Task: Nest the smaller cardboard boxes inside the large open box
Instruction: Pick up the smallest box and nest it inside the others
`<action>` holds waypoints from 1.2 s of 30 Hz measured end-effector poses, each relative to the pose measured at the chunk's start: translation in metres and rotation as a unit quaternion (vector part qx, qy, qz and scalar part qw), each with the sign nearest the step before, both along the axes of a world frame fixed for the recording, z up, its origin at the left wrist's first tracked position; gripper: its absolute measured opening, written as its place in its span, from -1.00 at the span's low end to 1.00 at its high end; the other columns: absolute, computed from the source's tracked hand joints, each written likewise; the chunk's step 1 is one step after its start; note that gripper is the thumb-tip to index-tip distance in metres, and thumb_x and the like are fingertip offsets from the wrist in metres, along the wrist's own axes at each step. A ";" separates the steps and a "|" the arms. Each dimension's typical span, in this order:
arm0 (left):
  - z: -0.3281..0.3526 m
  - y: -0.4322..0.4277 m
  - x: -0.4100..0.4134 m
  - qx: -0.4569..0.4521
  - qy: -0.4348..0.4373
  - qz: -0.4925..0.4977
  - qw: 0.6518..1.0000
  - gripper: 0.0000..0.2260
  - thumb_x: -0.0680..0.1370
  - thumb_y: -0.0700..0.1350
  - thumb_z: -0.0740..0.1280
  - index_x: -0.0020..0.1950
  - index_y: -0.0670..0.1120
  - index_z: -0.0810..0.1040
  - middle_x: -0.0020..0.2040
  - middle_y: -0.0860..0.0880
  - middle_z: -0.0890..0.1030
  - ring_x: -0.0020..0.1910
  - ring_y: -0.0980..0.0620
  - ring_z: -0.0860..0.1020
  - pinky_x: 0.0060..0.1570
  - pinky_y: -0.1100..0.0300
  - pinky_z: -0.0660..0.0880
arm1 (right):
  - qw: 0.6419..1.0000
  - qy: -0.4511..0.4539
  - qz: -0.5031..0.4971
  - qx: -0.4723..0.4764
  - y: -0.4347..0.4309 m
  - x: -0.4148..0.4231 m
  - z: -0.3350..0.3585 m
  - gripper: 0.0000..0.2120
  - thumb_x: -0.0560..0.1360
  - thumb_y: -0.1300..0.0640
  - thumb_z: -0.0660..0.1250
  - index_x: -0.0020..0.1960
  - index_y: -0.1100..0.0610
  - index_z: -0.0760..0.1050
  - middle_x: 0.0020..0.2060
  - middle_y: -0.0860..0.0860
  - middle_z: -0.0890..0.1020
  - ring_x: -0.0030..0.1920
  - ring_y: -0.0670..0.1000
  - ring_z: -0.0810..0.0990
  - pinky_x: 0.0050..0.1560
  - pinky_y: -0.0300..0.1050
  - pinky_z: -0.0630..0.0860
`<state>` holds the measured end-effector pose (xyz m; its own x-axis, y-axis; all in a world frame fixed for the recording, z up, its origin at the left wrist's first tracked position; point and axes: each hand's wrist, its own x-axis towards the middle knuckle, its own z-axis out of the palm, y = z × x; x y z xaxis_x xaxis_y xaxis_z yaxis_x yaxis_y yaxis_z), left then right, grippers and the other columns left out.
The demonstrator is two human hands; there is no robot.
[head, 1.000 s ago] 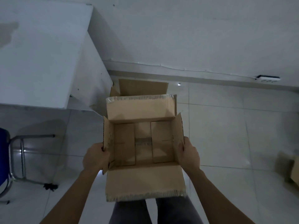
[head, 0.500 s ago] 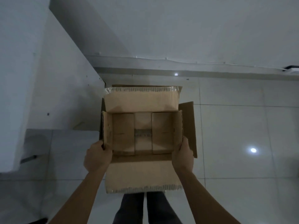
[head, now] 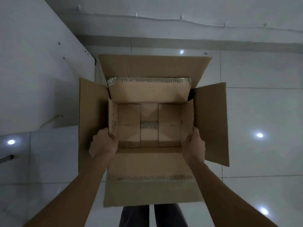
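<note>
I hold a smaller open cardboard box point(head: 149, 125) with its flaps up, seen from above in the head view. My left hand point(head: 103, 145) grips its left wall and my right hand point(head: 194, 145) grips its right wall. Directly under it stands the large open box point(head: 211, 122) on the floor, its far flap and both side flaps spread outward around the smaller box. The smaller box's inside is bare, with a strip of tape along the bottom seam. The large box's interior is hidden by the smaller one.
A white cabinet side point(head: 41, 79) stands close on the left, almost touching the large box. The wall with a cable point(head: 180, 18) runs along the far side. Glossy tiled floor point(head: 262, 112) lies to the right. My legs point(head: 152, 215) are below the box.
I have moved forward and the view has tilted down. The smaller box now sits over the large box, whose flaps have come into full view around it.
</note>
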<state>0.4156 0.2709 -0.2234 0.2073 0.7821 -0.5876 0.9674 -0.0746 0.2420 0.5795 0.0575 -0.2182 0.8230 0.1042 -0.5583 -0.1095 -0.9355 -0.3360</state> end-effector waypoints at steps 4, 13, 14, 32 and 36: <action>-0.024 0.004 0.007 -0.031 -0.013 0.010 0.999 -0.80 0.60 -0.16 0.16 -0.16 -0.13 0.51 -0.18 -0.15 0.60 -0.22 -0.20 0.58 -0.31 0.08 0.50 | 1.000 -0.002 -0.006 0.012 0.004 0.005 -0.020 -0.69 0.63 0.22 0.01 0.33 0.13 0.34 -0.16 0.13 0.62 -0.21 0.18 0.61 -0.16 0.09 0.58; -0.056 0.011 0.021 -0.058 -0.021 0.026 0.998 -0.83 0.57 -0.21 0.17 0.04 -0.18 0.54 0.04 -0.26 0.62 -0.03 -0.27 0.59 -0.06 -0.07 0.59 | 1.000 0.020 -0.015 0.000 0.009 0.022 -0.052 -0.66 0.63 0.18 0.07 0.39 0.13 0.35 0.12 0.18 0.60 0.06 0.23 0.56 -0.05 -0.06 0.43; -0.056 0.010 0.022 -0.058 -0.015 0.033 0.998 -0.77 0.57 -0.20 0.17 0.17 -0.16 0.53 0.11 -0.26 0.61 0.04 -0.29 0.59 0.03 -0.11 0.59 | 1.000 0.025 -0.016 -0.006 0.009 0.023 -0.051 -0.63 0.62 0.18 0.09 0.41 0.12 0.35 0.16 0.18 0.59 0.12 0.25 0.55 -0.01 -0.04 0.43; -0.033 -0.047 -0.037 -0.025 -0.024 -0.063 0.997 -0.55 0.54 -0.15 0.29 0.43 -0.12 0.34 0.29 -0.21 0.49 0.18 -0.22 0.52 0.04 -0.13 0.54 | 0.990 -0.046 0.098 -0.086 -0.021 -0.002 -0.044 -0.53 0.55 0.19 0.22 0.44 0.16 0.29 0.41 0.20 0.40 0.43 0.20 0.32 0.47 0.17 0.17; -0.040 -0.083 -0.055 0.028 0.003 -0.145 0.989 -0.14 0.44 0.05 0.44 0.58 -0.16 0.05 0.57 -0.25 0.09 0.51 -0.24 0.15 0.40 -0.15 0.27 | 0.982 -0.008 0.134 -0.129 -0.045 -0.031 -0.054 -0.16 0.53 0.12 0.31 0.59 0.13 -0.17 0.59 0.13 -0.17 0.57 0.16 -0.22 0.51 0.28 -0.15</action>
<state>0.3605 0.1884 -0.2631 0.4241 0.7217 -0.5470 0.9049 -0.3623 0.2235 0.5488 0.0126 -0.2718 0.7943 0.1748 -0.5818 0.1560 -0.9843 -0.0828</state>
